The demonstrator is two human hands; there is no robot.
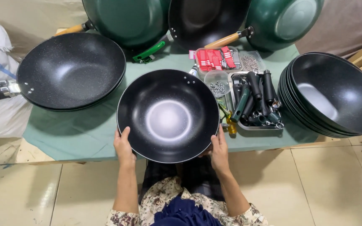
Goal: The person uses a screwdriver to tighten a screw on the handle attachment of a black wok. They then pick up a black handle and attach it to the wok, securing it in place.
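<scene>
Handleless black wok body (168,116) sits at the near edge of the green-covered table (84,134), its lower rim hanging just past the table edge toward the person, with two small rivet holes showing on its upper right rim. It looks like a stiff pressed-metal shell with a speckled non-stick lining and a glossy centre, so it would likely be moderately heavy, rigid, and smooth enough to slide in the grip; with no handle fitted, the rim is the sensible place to take it, on opposite sides so the weight balances. That is how it is held: the left hand (124,147) cups the lower left rim with fingers together and pointing up along the outer wall, and the right hand (219,150) mirrors it on the lower right rim, thumb lying along the edge. Both hands are closed around the rim rather than spread flat; whether the fingertips curl underneath cannot be told. Both forearms run up from the bottom of the view, roughly parallel, elbows tucked near the floral-sleeved body. Just right of the wok stand a metal tray of dark handles (256,102), a clear cup of screws (217,86) and a tray of red packets (215,58). A stack of black wok bodies (329,94) rests at the far right, a finished black wok with handle (70,69) at the left, and green woks (126,19) lean at the back.
</scene>
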